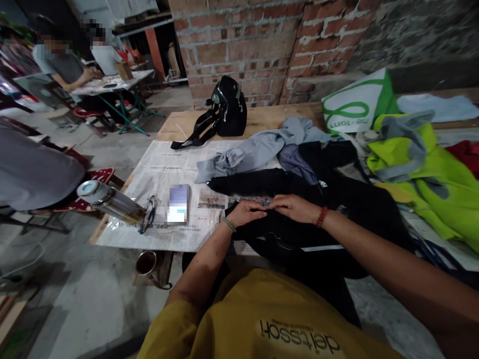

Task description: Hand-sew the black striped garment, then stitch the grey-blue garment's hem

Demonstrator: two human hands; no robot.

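A black garment (359,219) with small white logos and a light stripe lies spread across the table in front of me. It looks like a jacket, with a sleeve-like part stretching left. My left hand (246,213), with a green bead bracelet on the wrist, pinches the garment's left end between thumb and fingers. Close beside it, my right hand (294,207), wearing a red bracelet, is closed on the same edge. The fingertips of both hands almost meet. Any small item between them is too small to make out.
Newspaper (149,174) covers the table's left part, bearing a phone (177,204), glasses (148,215) and a flask (112,202). Behind are a black bag (230,107), grey clothing (243,154) and a green-white bag (359,104). Yellow-green clothing (441,184) lies right. A mug (145,263) stands below left; people sit left.
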